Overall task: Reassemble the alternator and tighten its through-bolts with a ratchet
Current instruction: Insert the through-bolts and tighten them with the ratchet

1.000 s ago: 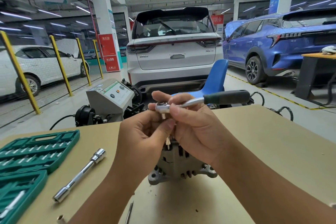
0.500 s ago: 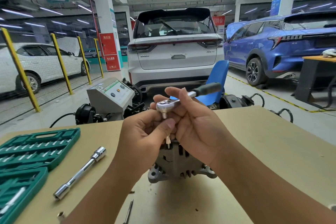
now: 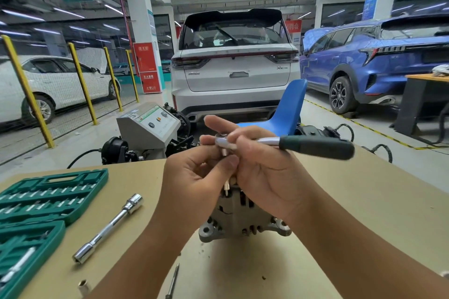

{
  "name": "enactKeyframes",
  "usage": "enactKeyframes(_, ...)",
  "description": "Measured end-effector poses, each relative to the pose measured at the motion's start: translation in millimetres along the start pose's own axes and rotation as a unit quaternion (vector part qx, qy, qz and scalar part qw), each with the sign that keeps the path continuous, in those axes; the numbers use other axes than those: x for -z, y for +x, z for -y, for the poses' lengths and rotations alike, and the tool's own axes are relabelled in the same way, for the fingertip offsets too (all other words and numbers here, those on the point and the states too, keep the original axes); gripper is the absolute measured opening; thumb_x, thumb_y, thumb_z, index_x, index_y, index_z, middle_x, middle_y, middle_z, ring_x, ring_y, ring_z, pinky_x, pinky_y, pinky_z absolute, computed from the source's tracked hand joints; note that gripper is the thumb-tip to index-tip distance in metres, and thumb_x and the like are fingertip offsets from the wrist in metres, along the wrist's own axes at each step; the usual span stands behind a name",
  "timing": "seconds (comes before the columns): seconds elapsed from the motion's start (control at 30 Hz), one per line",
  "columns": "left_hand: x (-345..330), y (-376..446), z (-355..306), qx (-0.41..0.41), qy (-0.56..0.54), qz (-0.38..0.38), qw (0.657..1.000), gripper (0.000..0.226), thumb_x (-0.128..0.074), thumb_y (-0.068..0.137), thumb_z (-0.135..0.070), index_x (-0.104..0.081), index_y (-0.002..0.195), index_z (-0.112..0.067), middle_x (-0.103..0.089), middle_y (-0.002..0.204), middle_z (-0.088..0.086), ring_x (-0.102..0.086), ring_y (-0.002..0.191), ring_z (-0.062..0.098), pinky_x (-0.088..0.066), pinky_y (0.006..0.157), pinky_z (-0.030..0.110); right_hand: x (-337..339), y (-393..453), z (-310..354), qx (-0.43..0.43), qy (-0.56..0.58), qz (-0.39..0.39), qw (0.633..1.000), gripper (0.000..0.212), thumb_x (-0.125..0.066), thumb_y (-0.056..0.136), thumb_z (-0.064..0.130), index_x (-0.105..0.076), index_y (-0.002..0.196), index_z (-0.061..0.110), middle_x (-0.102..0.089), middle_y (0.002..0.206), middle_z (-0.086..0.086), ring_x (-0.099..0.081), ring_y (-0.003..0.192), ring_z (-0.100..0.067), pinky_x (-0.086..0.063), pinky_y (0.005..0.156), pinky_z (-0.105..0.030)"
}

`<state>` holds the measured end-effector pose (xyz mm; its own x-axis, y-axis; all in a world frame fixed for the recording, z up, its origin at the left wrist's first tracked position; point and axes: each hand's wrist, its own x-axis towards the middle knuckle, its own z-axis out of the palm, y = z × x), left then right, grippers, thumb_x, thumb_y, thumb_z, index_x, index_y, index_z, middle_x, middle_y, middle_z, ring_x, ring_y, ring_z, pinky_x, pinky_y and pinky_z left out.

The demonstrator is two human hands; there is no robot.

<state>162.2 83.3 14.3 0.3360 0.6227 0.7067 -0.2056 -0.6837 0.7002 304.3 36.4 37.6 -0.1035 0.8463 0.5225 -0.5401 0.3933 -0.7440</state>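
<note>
Near edge: a loose small socket (image 3: 83,285) and a thin bolt (image 3: 173,280) lie nearer than the alternator (image 3: 240,219).
Left of alternator: long socket wrench (image 3: 109,227), then green tool case (image 3: 38,204).
Alternator: upright on the tan table (image 3: 364,201), partly hidden behind both hands.
Left hand (image 3: 194,184): pinches the socket stem under the ratchet (image 3: 286,144) head.
Right hand (image 3: 264,172): fingers curled around the ratchet head; handle points right.
Beyond alternator: grey test console (image 3: 148,126), blue chair (image 3: 289,109), white SUV (image 3: 234,65).
</note>
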Motion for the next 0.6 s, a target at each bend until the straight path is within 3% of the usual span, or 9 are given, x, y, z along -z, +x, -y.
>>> enactKeyframes(0.07,-1.5,0.9,0.0,0.015,-0.006,-0.007,1.0,0.018,-0.072,0.087,-0.022,-0.082,0.095,-0.036,-0.064,0.061,0.004,-0.05,0.05,0.013,-0.048,0.046,0.036,3.1,2.4,-3.1,-0.022,0.055,-0.049,0.997,0.033,-0.063,0.094,0.042,-0.074,0.104,0.012,-0.063,0.137,-0.018,-0.062,0.124,-0.034,-0.051,0.104,-0.051)
enactKeyframes(0.13,-1.0,1.4,0.4,0.032,-0.015,-0.006,0.999,0.014,-0.072,0.086,-0.022,-0.081,0.093,-0.03,-0.062,0.062,0.009,-0.051,0.05,0.017,-0.048,0.047,0.04,5.7,4.4,-6.2,-0.047,0.111,-0.099,0.988,0.044,-0.058,0.092,0.05,-0.076,0.105,0.012,-0.069,0.126,-0.019,-0.067,0.116,-0.035,-0.049,0.104,-0.052)
enactKeyframes(0.2,-1.8,0.2,-0.2,0.033,-0.017,-0.013,0.999,0.011,-0.072,0.087,-0.023,-0.081,0.094,-0.026,-0.068,0.067,0.01,-0.057,0.051,0.033,-0.052,0.048,0.048,5.1,2.2,-4.6,-0.034,0.069,-0.081,0.994,0.034,-0.064,0.092,0.042,-0.075,0.106,0.013,-0.068,0.129,-0.018,-0.064,0.119,-0.036,-0.04,0.11,-0.057)
enactKeyframes(0.27,-5.2,-1.4,-1.5,0.014,-0.011,-0.029,0.999,0.008,-0.073,0.089,-0.025,-0.081,0.092,-0.024,-0.071,0.072,0.015,-0.061,0.062,0.048,-0.054,0.05,0.057,2.9,-0.5,-2.1,-0.007,0.017,-0.016,1.0,0.019,-0.068,0.093,0.025,-0.07,0.104,0.01,-0.059,0.141,-0.019,-0.056,0.126,-0.038,-0.033,0.115,-0.06)
enactKeyframes(0.33,-8.1,-2.2,-2.5,-0.006,0.008,-0.039,0.999,0.007,-0.073,0.089,-0.026,-0.08,0.089,-0.023,-0.068,0.068,0.017,-0.059,0.057,0.041,-0.053,0.048,0.051,1.9,-0.3,-1.5,-0.01,0.01,-0.008,1.0,0.019,-0.069,0.093,0.027,-0.071,0.102,0.01,-0.056,0.145,-0.018,-0.056,0.127,-0.036,-0.036,0.113,-0.059)
enactKeyframes(0.4,-7.9,-1.4,-2.8,-0.008,0.01,-0.029,0.999,0.011,-0.073,0.089,-0.024,-0.081,0.089,-0.031,-0.067,0.064,0.008,-0.053,0.05,0.018,-0.05,0.044,0.033,5.1,3.0,-3.6,-0.04,0.061,-0.053,0.996,0.033,-0.062,0.094,0.043,-0.074,0.105,0.014,-0.062,0.14,-0.016,-0.063,0.121,-0.033,-0.043,0.11,-0.054)
enactKeyframes(0.47,-5.8,-1.0,-2.1,0.008,-0.007,-0.022,1.0,0.014,-0.072,0.088,-0.021,-0.081,0.088,-0.032,-0.067,0.063,0.0,-0.055,0.053,0.008,-0.05,0.048,0.028,6.7,4.2,-6.9,-0.045,0.112,-0.084,0.989,0.037,-0.059,0.094,0.044,-0.077,0.106,0.015,-0.066,0.133,-0.017,-0.067,0.114,-0.033,-0.044,0.11,-0.053)
enactKeyframes(0.6,-4.7,-1.1,-2.1,0.01,-0.008,-0.047,0.999,0.01,-0.074,0.09,-0.022,-0.081,0.091,-0.028,-0.072,0.067,0.002,-0.061,0.053,0.011,-0.053,0.047,0.028,3.9,-1.0,-2.9,0.015,0.003,0.023,1.0,0.018,-0.068,0.091,0.004,-0.075,0.104,0.015,-0.053,0.148,-0.016,-0.052,0.133,-0.037,-0.035,0.115,-0.056)
